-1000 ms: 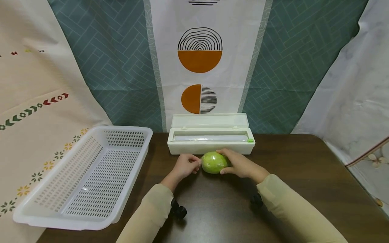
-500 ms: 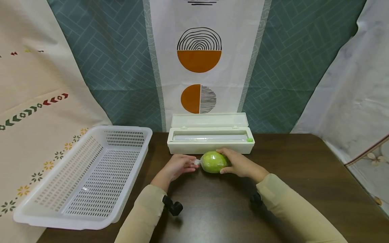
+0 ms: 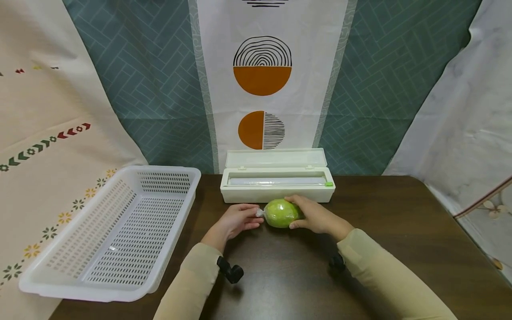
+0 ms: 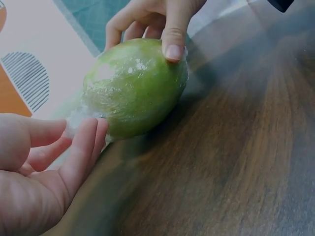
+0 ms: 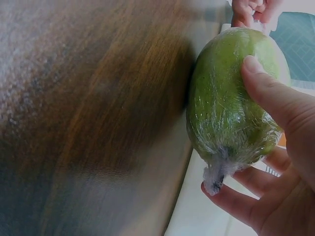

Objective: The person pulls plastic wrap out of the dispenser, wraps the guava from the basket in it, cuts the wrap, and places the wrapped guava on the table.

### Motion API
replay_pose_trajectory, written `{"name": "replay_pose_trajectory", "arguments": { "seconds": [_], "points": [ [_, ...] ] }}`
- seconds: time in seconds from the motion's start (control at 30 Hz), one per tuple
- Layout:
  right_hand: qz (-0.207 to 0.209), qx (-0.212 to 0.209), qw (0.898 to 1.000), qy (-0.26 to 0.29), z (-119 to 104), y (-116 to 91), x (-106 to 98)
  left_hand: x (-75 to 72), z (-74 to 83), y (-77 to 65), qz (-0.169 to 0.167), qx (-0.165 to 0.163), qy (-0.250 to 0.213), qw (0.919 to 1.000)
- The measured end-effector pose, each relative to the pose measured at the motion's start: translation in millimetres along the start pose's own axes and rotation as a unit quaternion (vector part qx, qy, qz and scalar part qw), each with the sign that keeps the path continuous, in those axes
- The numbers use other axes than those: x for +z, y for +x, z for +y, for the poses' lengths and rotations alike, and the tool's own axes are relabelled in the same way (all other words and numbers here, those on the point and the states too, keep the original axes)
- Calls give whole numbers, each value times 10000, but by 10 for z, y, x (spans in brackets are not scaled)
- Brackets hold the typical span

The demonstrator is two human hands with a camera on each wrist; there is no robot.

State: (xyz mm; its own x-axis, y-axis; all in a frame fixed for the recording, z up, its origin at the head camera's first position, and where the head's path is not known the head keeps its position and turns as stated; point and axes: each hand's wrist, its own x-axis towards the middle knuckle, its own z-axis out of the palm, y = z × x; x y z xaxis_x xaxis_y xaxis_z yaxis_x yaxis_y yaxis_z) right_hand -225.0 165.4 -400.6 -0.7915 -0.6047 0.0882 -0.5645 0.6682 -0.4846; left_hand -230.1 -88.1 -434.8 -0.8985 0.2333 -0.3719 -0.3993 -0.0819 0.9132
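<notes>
A green mango, wrapped in shiny plastic wrap, is held low over the dark table, just in front of a white wrap box. My right hand grips its right end, thumb on the near side and fingers over the far side. With thumb and fingers, my left hand pinches the twisted wrap tail at the mango's left end. A second twisted tail sticks out at the other end, beside the right hand's fingers in the right wrist view. Its wrap looks tight and slightly wrinkled.
The white wrap box stands lid up behind the hands, a roll inside and a green slide cutter at its right. A white perforated basket sits at the left. Patterned cloth hangs behind the brown table.
My left hand has drawn slightly left and turned, its fingers straighter, and the wrap tail now shows between it and the mango. The right hand and mango have stayed about where they were.
</notes>
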Motion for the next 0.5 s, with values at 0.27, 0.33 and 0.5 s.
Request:
{"name": "replay_pose_trajectory", "arguments": {
  "seconds": [0.27, 0.33, 0.5],
  "points": [
    [10, -55, 10000, -56, 21, -5, 11, 20, 5, 47, 221, -69, 27, 9997],
    [-1, -59, 10000, -70, 24, -4, 11, 15, 7, 57, 255, -36, 146, 9996],
    [-3, -111, 9999, -93, 21, -3, 7, 6, 25, 58, 212, 67, 533, 9983]
  ]
}}
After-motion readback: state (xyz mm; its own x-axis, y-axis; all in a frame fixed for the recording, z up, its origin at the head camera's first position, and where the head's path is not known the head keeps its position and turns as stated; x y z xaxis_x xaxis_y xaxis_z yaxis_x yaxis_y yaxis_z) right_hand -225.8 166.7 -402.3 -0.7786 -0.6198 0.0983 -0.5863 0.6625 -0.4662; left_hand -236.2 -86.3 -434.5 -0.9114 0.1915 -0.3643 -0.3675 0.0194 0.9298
